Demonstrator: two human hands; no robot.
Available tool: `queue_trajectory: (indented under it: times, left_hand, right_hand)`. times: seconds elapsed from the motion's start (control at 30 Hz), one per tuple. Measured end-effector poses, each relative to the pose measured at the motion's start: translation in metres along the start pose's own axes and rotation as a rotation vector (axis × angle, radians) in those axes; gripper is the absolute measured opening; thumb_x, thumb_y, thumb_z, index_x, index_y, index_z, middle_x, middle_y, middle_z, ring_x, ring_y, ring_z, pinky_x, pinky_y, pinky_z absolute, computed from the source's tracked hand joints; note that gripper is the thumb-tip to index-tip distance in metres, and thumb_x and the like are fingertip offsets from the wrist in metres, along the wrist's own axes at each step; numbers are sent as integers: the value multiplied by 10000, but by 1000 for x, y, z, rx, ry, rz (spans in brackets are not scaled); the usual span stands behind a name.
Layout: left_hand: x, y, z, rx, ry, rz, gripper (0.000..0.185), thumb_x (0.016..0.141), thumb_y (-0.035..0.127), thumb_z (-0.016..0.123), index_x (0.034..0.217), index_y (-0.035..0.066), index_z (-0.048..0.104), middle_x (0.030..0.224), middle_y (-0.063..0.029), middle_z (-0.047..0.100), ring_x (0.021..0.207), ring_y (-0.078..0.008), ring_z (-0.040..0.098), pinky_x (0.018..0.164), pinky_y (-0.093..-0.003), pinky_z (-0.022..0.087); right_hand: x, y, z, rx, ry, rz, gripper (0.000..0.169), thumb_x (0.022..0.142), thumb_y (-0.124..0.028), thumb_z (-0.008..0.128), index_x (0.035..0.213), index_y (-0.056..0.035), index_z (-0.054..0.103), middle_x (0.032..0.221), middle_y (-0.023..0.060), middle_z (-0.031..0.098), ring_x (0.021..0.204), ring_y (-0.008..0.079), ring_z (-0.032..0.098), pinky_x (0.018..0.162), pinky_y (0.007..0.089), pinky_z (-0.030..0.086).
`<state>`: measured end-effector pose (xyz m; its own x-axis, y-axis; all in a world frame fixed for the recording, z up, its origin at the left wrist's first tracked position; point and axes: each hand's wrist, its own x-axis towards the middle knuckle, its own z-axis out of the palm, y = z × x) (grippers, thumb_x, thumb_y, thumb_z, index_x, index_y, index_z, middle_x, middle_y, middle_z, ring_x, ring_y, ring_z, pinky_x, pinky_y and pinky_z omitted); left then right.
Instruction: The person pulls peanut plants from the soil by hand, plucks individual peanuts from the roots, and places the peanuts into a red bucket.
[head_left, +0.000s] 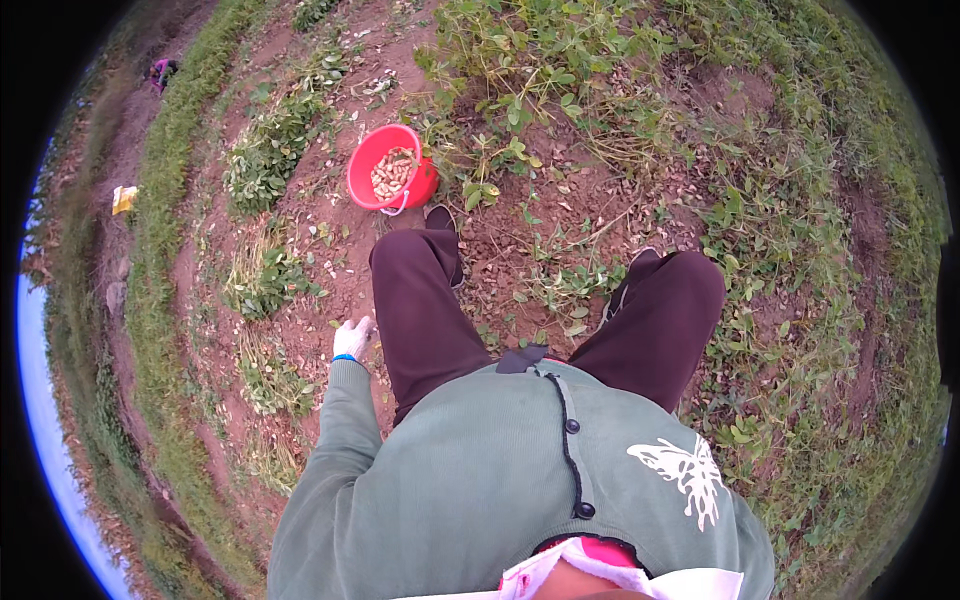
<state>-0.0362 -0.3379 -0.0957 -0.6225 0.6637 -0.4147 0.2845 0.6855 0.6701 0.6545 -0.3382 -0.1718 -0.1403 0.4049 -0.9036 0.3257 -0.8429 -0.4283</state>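
My left hand (354, 337), in a white glove with a blue cuff edge, hangs beside my left thigh above the reddish soil. Nothing shows in it, but its fingers are small and partly turned from view. My right hand is out of view. Beyond my left shoe stands a red plastic bucket (429, 184), tilted in view, with a white handle. Peanuts in their shells (393, 174) lie inside it. Leafy peanut plants (517, 97) grow ahead of me, and loose stems and leaves (570, 289) lie between my feet.
Piles of pulled plants (274, 154) lie in a row on the left, with another heap (270, 277) nearer. Dense green growth (810, 300) covers the right side. Far left, a person (161, 73) is low to the ground, and a yellow and white sack (124, 199) lies by a strip of growth.
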Motion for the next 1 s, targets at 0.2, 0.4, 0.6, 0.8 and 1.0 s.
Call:
queue_trajectory:
  times: [0.2,0.4,0.6,0.8,1.0]
  left_hand:
    - [50,68,2,-96,31,-97,367,887,306,657,1073,-11,646,814,-34,663,647,-106,566,588,-252,450]
    - [129,114,1,-121,-160,-227,588,889,426,648,1241,-28,525,1106,-146,621,967,-239,616,866,-372,494]
    - [211,174,69,-486,-125,-666,875,869,557,621,1367,-84,295,1342,-257,399,1205,-375,482,1010,-476,449]
    - [242,160,108,-703,-287,-594,692,945,457,547,1325,-92,365,1314,-289,454,1211,-396,498,1011,-502,470]
    - [261,146,118,-758,-141,-595,461,959,218,503,1277,-108,428,1240,-286,529,1136,-387,568,961,-479,534]
  right_hand:
    - [93,-107,-6,-375,132,-194,330,890,-311,569,911,11,637,822,162,670,682,268,672,581,389,551]
    - [196,-183,10,-664,160,-218,380,886,-351,570,904,21,645,827,179,672,699,284,674,603,402,550]
    - [259,-168,17,-776,87,-43,430,883,-390,572,897,31,654,831,196,674,716,299,675,626,416,548]
    - [259,-132,34,-855,-168,80,480,879,-430,573,889,41,662,836,213,675,734,315,676,649,429,546]
    - [152,-75,81,-799,-583,128,529,875,-469,575,882,51,671,840,230,677,751,330,678,671,443,544]
